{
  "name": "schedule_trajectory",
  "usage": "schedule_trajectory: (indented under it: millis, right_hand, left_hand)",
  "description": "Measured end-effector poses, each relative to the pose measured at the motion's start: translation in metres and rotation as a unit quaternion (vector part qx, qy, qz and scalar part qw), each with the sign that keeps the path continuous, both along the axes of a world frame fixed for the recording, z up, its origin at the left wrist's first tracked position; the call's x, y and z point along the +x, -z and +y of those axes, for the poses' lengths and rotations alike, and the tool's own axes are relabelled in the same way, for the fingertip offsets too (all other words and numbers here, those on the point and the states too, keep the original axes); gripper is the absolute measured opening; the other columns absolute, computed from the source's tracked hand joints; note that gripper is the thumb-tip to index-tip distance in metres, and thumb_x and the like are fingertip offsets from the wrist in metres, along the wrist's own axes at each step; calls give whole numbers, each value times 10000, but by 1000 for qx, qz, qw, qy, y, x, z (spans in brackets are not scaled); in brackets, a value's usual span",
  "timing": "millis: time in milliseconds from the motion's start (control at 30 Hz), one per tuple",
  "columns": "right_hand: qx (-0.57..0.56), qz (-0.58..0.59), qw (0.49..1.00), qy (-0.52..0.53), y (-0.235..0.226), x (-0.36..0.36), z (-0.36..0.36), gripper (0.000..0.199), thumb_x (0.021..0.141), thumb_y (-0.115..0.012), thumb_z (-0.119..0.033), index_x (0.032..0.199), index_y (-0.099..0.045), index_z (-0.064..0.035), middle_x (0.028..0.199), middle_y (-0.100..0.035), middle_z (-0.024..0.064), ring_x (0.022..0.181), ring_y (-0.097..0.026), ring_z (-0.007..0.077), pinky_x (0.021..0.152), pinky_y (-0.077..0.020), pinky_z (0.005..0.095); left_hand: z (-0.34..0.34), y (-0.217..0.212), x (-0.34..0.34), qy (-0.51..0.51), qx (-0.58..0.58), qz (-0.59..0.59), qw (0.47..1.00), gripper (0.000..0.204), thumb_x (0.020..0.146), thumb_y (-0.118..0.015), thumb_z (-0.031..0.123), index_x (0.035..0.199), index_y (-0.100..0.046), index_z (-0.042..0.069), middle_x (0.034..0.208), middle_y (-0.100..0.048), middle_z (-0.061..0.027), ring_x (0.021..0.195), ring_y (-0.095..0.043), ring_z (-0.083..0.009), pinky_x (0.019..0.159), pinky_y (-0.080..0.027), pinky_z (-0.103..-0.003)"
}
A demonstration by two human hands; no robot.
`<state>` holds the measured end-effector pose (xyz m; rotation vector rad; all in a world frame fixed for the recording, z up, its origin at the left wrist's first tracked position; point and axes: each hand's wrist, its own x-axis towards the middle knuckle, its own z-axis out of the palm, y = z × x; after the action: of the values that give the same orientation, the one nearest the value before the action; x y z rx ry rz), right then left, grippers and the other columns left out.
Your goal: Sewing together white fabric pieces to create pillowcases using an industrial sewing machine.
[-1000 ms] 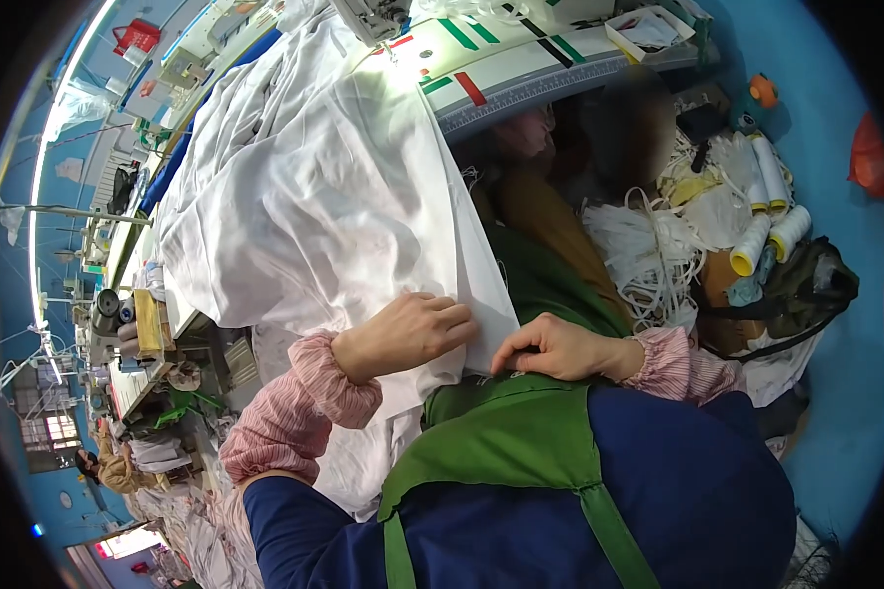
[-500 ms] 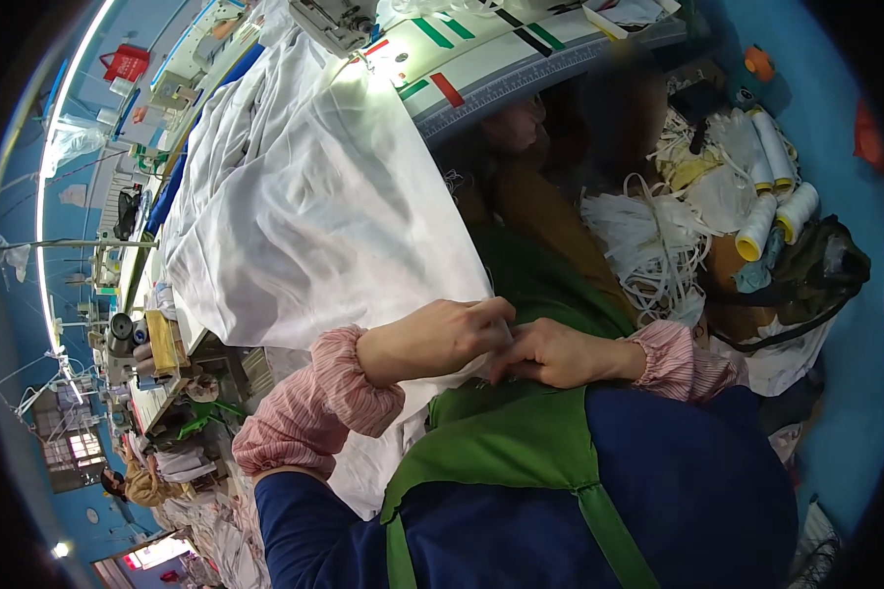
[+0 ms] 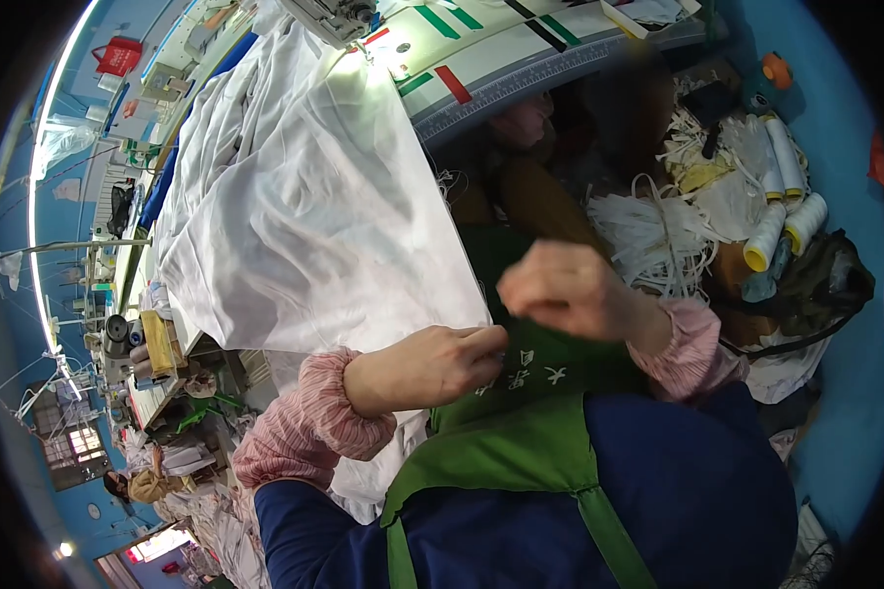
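A long white cloth [image 3: 314,216] hangs from the sewing table toward my lap, its straight right edge running down to my left hand [image 3: 432,368]. The fingers of that hand are closed on the cloth's lower corner. To the right and slightly higher, my right hand [image 3: 570,290] is lifted off the cloth, in front of my green apron [image 3: 521,442]. Motion smears its curled fingers, so whether it holds anything cannot be made out. At the cloth's far end stands the sewing machine [image 3: 329,20] with its lamp lit.
The sewing table's edge [image 3: 521,98] carries a ruler strip and coloured tape. On the right are white strips [image 3: 648,231], thread cones [image 3: 781,157] and a dark bag [image 3: 835,280] beside a blue wall. Other machines line the left, where a person [image 3: 147,481] sits far off.
My right hand has come away from the left, moving up and to the right. The left hand has dropped slightly and keeps hold of the cloth. The view has shifted a little.
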<state>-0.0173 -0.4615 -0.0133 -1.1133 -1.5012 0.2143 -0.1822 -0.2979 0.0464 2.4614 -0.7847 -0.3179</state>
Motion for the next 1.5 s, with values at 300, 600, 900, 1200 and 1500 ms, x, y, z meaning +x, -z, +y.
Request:
schedule_trajectory:
  millis: [300, 600, 900, 1200, 1500]
  right_hand:
    - [-5, -139, 987, 82, 51, 1, 25, 161, 730, -664, -74, 890, -680, -60, 884, -670, 26, 798, -646, 185, 643, -553, 287]
    - [-141, -11, 990, 22, 67, 14, 25, 273, 652, -706, 102, 893, -724, -27, 918, -725, 68, 800, -669, 224, 663, -560, 317]
    - [-243, 103, 965, -10, 80, 36, 48, 301, 667, -712, 111, 930, -739, -32, 905, -728, 60, 813, -668, 212, 695, -565, 310]
    - [-233, 72, 969, 30, 74, 61, 93, 317, 665, -694, 119, 933, -733, -46, 907, -724, 59, 790, -659, 217, 689, -558, 313]
    - [-202, 41, 976, 64, 60, 80, 137, 354, 623, -672, 145, 923, -725, -36, 914, -730, 70, 744, -648, 223, 645, -544, 317]
  left_hand:
    - [46, 14, 38, -169, -132, 34, 976, 278, 784, -722, 96, 1034, -648, 0, 1174, -615, -157, 871, -664, -286, 715, -556, -378]
    - [214, 76, 146, -390, 132, -299, 861, 323, 844, -696, 207, 1114, -655, 36, 1235, -632, -123, 1169, -571, -304, 954, -458, -412]
    - [230, 74, 162, -396, 111, -285, 866, 333, 835, -713, 213, 1101, -654, 22, 1199, -640, -129, 1165, -581, -314, 961, -460, -418]
    - [285, 79, 195, -412, 123, -312, 847, 295, 844, -678, 195, 1033, -662, -31, 1084, -658, -191, 1062, -602, -348, 942, -464, -425]
    - [348, 86, 226, -426, 73, -213, 876, 281, 806, -633, 166, 1012, -658, -23, 1052, -641, -219, 1049, -565, -392, 958, -430, -446]
